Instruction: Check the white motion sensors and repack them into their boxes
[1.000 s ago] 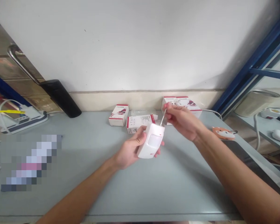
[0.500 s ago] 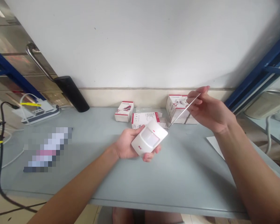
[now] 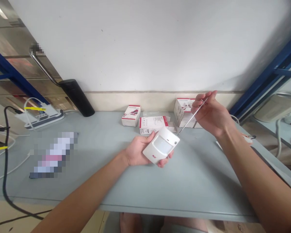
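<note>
My left hand (image 3: pixel 137 151) is closed around a white motion sensor (image 3: pixel 161 146), thumb at its upper edge and fingertips showing below its right side. The sensor is tilted above the table, its pale window facing up and red lettering near the lower end. A thin metal antenna (image 3: pixel 190 119) runs from its upper right corner up to the right. My right hand (image 3: pixel 212 114) pinches the antenna near its far end between thumb and fingers.
Red-and-white boxes (image 3: pixel 131 116) stand along the wall, and one carton (image 3: pixel 153 124) lies just behind the sensor. A black cylinder (image 3: pixel 77 98) and a power strip (image 3: pixel 44 118) are at the left of the grey table (image 3: pixel 126 191). Black cable (image 3: pixel 5 174) hangs at the left edge.
The red light on the sensor's front is now dark. The sensor has turned slightly, showing the antenna's round base at its corner. The view has shifted a little; both hands keep their hold.
</note>
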The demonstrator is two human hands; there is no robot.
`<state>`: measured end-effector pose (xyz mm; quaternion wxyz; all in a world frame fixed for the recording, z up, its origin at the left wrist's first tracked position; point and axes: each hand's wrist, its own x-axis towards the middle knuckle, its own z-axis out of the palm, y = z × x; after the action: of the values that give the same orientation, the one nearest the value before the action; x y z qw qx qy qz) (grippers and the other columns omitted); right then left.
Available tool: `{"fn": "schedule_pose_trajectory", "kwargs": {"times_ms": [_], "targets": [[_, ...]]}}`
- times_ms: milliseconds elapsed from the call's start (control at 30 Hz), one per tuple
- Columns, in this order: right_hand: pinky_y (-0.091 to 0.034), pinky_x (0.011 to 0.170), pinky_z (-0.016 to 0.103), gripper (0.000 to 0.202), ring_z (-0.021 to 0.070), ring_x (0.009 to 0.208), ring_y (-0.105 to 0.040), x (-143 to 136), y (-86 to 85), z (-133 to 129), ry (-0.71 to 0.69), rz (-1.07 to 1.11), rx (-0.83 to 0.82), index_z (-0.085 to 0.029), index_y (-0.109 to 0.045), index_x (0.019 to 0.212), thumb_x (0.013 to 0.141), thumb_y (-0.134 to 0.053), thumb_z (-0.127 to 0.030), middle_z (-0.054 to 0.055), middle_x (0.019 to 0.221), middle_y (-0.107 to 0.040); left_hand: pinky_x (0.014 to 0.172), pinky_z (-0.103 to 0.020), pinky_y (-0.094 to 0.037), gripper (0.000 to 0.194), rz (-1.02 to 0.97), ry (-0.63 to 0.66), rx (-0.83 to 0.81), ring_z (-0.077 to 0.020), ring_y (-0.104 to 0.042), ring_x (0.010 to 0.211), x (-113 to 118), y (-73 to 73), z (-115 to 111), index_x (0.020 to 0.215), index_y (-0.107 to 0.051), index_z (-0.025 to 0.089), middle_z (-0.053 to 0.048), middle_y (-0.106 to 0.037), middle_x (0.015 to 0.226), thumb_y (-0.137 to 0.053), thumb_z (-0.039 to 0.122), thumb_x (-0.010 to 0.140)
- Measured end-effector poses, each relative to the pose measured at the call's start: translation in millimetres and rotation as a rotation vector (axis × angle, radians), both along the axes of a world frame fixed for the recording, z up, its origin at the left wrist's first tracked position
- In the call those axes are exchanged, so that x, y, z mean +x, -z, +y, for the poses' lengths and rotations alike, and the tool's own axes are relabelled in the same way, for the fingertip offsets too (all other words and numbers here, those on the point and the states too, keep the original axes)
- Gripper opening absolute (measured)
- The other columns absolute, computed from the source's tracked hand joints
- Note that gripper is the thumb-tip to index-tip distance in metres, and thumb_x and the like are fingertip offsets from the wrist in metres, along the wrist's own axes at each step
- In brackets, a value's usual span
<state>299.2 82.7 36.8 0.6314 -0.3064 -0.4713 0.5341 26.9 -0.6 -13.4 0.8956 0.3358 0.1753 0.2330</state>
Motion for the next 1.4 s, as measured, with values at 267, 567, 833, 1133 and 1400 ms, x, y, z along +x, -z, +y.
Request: {"fn": "schedule_pose_trajectory", "kwargs": {"times_ms": [267,567,833,1133,1400], "targets": [[-0.059,0.075,0.031,0.022,0.0151,0.079,-0.066,2.8,-0.4,1.3,-0.093,0.131,0.002,-0.035,-0.066,0.079,0.093,-0.079,-0.046,-0.005,0.087,-0.067,0.075,-0.039,-0.038,0.058,-0.051,-0.005,0.044,-0.0259,-0.064,0.074,0.1,4.4,2.1,0.129,-0.064,0.014,-0.017,-0.071,0.101,-0.047,0.063,0.102],[-0.057,0.072,0.031,0.025,0.0151,0.074,-0.061,7.9,-1.2,2.4,-0.119,0.041,-0.023,-0.032,-0.064,0.083,0.089,-0.082,-0.048,-0.004,0.08,-0.057,0.075,-0.038,-0.039,0.052,0.0,-0.026,0.066,-0.0258,-0.065,0.076,-1.4,3.0,2.7,0.128,-0.064,0.013,-0.018,-0.071,0.099,-0.045,0.055,0.104],[-0.049,0.071,0.033,0.038,0.0176,0.077,-0.053,-21.2,10.4,-9.9,-0.103,-0.112,-0.021,-0.025,-0.062,0.072,0.081,-0.084,-0.054,0.001,0.085,-0.056,0.075,-0.038,-0.042,0.058,0.031,-0.178,0.08,-0.0245,-0.065,0.072,5.5,10.2,0.7,0.122,-0.068,0.011,-0.017,-0.071,0.095,-0.044,0.06,0.103],[-0.032,0.069,0.031,0.035,0.0137,0.071,-0.04,-76.9,35.9,-42.3,-0.286,-0.221,-0.077,-0.021,-0.058,0.071,0.088,-0.079,-0.043,-0.002,0.077,-0.052,0.064,-0.033,-0.04,0.055,-0.024,-0.358,0.087,-0.0212,-0.06,0.061,1.0,0.2,-0.5,0.119,-0.069,0.013,-0.015,-0.07,0.09,-0.04,0.057,0.103],[-0.03,0.069,0.031,0.045,0.0136,0.071,-0.04,-75.1,28.4,-46.9,-0.332,-0.277,-0.106,-0.021,-0.055,0.07,0.086,-0.08,-0.055,-0.003,0.075,-0.049,0.062,-0.035,-0.041,0.055,0.078,-0.37,0.169,-0.0225,-0.061,0.058,-7.8,-2.8,3.0,0.122,-0.068,0.012,-0.017,-0.072,0.088,-0.036,0.054,0.105]]}}
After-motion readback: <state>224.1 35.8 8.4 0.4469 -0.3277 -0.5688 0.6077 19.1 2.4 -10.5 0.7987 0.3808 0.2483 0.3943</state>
